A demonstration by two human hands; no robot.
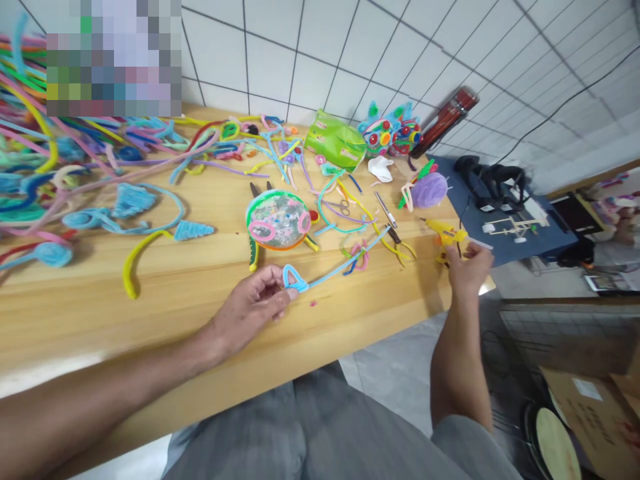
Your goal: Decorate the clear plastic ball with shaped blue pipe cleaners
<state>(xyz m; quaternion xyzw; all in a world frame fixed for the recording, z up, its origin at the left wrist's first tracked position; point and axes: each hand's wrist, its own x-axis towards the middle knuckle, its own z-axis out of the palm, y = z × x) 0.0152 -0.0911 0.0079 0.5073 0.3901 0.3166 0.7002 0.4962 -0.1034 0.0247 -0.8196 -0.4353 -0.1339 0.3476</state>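
My left hand (263, 293) pinches a light blue pipe cleaner (295, 279) by its bent triangular loop. Its straight tail stretches right over the wooden table (200, 327). At the table's right end, the fingers of my right hand (467, 263) are closed on a yellow glue gun (445, 232), whose nozzle points left. Beyond my left hand sits a round, see-through craft body (279, 223) with a green and orange rim and two pink rings on it. A small pink and blue pipe cleaner knot (361, 257) lies under the blue tail.
Loose pipe cleaners (95, 160) spread over the left and back. A green packet (336, 141), colourful figures (390, 137) and a dark red flask (447, 120) stand near the tiled wall. Pliers (397, 247), a cutter knife (385, 209) and a purple ball (430, 191) lie nearer the right.
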